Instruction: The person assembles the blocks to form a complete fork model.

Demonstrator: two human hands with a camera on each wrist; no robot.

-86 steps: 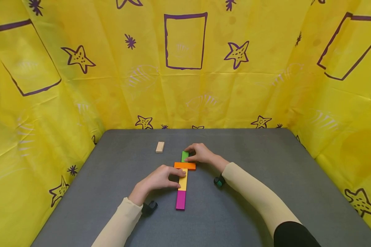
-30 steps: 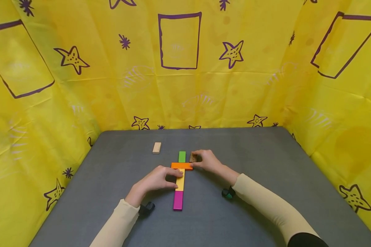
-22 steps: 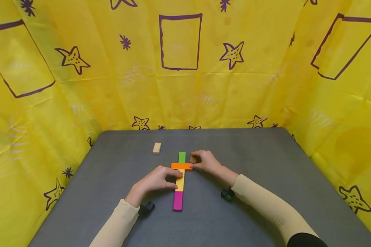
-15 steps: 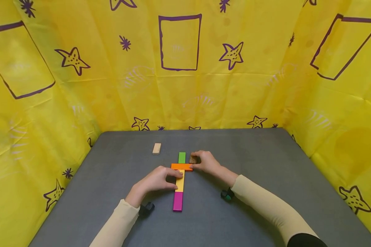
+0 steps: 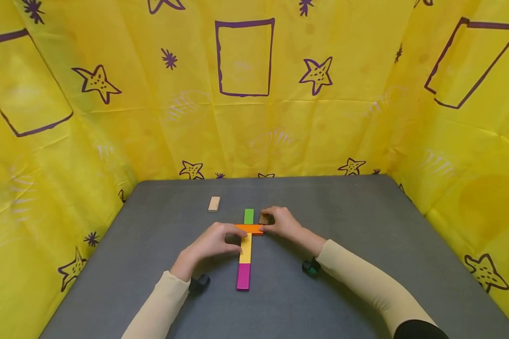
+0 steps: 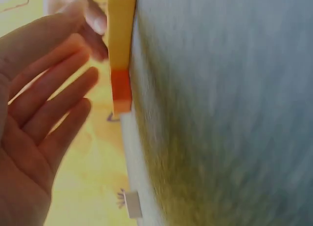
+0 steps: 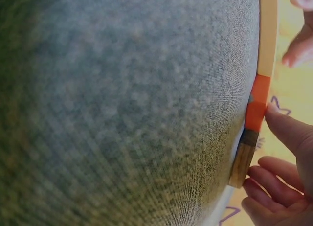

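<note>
Flat blocks form a cross-like row on the grey table: magenta (image 5: 243, 278) nearest, then yellow (image 5: 246, 253), an orange one (image 5: 254, 229) lying crosswise, and green (image 5: 248, 216) beyond. To the right of the green block is a brown wooden block (image 5: 264, 218). My right hand (image 5: 286, 223) holds its fingers at the brown block's end, with the thumb against the orange block in the right wrist view. My left hand (image 5: 214, 242) hovers beside the yellow block, fingers spread and loosely bent, gripping nothing; its fingertips overlap the yellow and orange blocks in the head view.
A pale wooden block (image 5: 214, 204) lies by itself farther back, left of the row. The grey table (image 5: 343, 202) ends at a yellow cloth (image 5: 246, 122) printed with stars and frames, which walls in the back and both sides.
My right hand has shifted from the green block to the right, where the brown block now shows. My left hand has just come up off the yellow block and slightly away from me.
</note>
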